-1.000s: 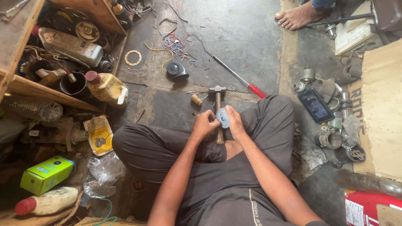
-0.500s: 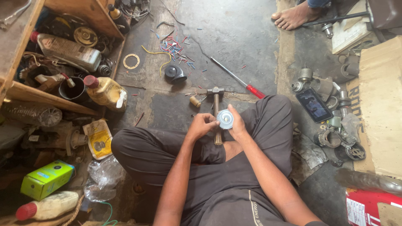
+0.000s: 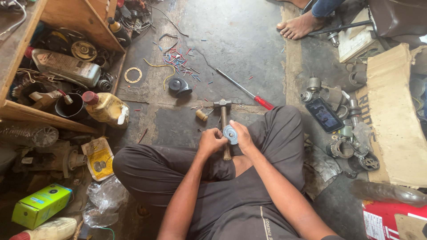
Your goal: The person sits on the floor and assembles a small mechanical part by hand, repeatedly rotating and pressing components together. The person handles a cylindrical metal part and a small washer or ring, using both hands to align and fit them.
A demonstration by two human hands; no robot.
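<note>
I sit cross-legged on a concrete floor. My left hand [image 3: 212, 141] and my right hand [image 3: 242, 135] meet in front of my lap around a small round pale-blue and grey part [image 3: 230, 134]. Both hands grip it, the left from the left side and the right from behind. Under the hands lies a hammer [image 3: 223, 121] with a wooden handle, its steel head pointing away from me on the floor.
A red-handled screwdriver [image 3: 247, 92] lies beyond the hammer, near a dark curved part [image 3: 179, 86] and scattered wire bits. A yellow bottle [image 3: 106, 107] and wooden shelf stand left. A phone [image 3: 324, 114] and metal parts lie right. Another person's bare foot [image 3: 300, 25] is at the top.
The round part has been turned slightly between my hands and lifted a little. The view has shifted a bit; the hammer has stayed put.
</note>
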